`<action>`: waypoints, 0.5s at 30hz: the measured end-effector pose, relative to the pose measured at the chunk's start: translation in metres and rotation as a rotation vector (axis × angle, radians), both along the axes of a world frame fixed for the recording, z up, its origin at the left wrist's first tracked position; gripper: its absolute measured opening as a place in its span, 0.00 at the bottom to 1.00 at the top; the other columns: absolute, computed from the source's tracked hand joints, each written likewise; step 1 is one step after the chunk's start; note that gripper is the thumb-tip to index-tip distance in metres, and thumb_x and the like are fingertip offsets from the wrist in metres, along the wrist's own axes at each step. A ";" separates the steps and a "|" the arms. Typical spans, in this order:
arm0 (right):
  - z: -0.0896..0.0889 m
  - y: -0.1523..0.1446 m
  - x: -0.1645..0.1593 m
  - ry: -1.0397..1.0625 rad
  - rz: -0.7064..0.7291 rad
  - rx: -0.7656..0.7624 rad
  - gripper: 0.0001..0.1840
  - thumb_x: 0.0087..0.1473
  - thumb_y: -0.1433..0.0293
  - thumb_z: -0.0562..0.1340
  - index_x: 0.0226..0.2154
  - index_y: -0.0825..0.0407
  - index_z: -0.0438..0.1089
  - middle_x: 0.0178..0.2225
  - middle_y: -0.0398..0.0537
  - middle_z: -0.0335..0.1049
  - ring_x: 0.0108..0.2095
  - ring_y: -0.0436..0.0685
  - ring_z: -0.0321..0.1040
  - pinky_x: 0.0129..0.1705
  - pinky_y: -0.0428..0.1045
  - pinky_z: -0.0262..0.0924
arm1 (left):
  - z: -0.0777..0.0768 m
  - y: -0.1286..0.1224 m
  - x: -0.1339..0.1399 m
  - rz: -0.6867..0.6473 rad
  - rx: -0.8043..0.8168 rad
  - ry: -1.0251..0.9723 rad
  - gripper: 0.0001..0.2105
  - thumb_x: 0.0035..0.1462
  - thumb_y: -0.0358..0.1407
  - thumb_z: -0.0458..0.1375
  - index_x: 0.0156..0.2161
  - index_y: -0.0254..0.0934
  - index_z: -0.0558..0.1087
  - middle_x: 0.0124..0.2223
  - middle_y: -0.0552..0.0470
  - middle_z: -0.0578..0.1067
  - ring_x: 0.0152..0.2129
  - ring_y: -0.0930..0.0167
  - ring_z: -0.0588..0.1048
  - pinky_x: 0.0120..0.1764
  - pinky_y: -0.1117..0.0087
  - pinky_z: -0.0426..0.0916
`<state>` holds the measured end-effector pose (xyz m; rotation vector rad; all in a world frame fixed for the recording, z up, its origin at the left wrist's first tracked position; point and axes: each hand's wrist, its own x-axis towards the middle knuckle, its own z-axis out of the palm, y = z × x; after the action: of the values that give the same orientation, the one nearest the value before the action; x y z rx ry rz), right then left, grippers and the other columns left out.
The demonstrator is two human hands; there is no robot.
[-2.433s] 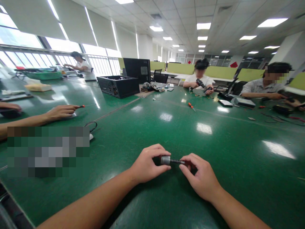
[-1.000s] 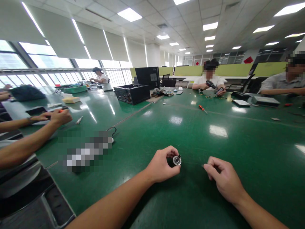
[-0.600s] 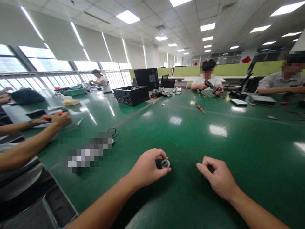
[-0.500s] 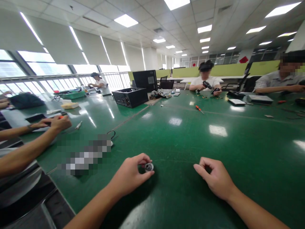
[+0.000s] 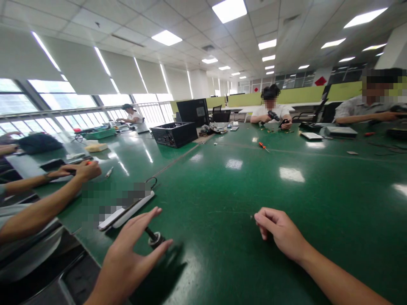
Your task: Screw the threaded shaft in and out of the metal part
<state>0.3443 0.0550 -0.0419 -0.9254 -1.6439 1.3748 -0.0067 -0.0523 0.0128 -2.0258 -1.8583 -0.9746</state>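
Observation:
My left hand [image 5: 133,241] is spread over the green table at lower left, fingers and thumb wide apart. Between them is a small round metallic part with a dark stem [image 5: 155,239]; it appears to stand on the table, though whether the thumb touches it I cannot tell. My right hand [image 5: 278,226] hovers over the table at the right, thumb and forefinger pinched together. A tiny shiny piece [image 5: 252,216] pokes out at its fingertips, too small to name.
A long, partly blurred-out object with a white edge [image 5: 133,209] lies left of my left hand. Beyond it are a co-worker's hands [image 5: 84,170]. Farther off lie an orange screwdriver [image 5: 263,146] and an open black computer case [image 5: 174,134]. Across the table, a person holds a drill [image 5: 274,115].
My left hand has moved left and toward me and opened from around the round part, which has shifted left too. A tiny piece now shows at my right fingertips.

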 end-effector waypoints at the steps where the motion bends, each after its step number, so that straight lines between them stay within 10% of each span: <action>1: 0.001 -0.005 -0.004 0.076 0.069 -0.077 0.21 0.58 0.54 0.60 0.26 0.54 0.67 0.20 0.40 0.62 0.22 0.50 0.60 0.28 0.46 0.55 | 0.003 0.000 0.018 -0.106 0.063 0.005 0.28 0.48 0.41 0.68 0.56 0.46 0.70 0.51 0.47 0.77 0.49 0.56 0.75 0.55 0.52 0.69; 8: 0.004 -0.034 -0.024 0.310 0.427 -0.259 0.23 0.51 0.52 0.67 0.26 0.57 0.73 0.18 0.42 0.63 0.19 0.48 0.58 0.26 0.45 0.52 | -0.001 0.030 0.138 -0.891 -0.024 -0.294 0.25 0.55 0.27 0.64 0.56 0.50 0.70 0.44 0.52 0.81 0.39 0.67 0.79 0.45 0.63 0.75; 15: 0.008 -0.028 -0.023 0.372 0.370 -0.261 0.22 0.53 0.54 0.66 0.23 0.58 0.73 0.18 0.42 0.62 0.21 0.47 0.55 0.25 0.44 0.49 | -0.005 0.040 0.151 -0.859 -0.002 -0.425 0.17 0.55 0.27 0.63 0.49 0.46 0.76 0.41 0.52 0.82 0.37 0.68 0.77 0.41 0.66 0.75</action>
<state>0.3213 0.0266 -0.0342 -0.4720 -1.4120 1.9191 0.1439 -0.0118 0.0079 -2.8449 -1.0587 -1.6990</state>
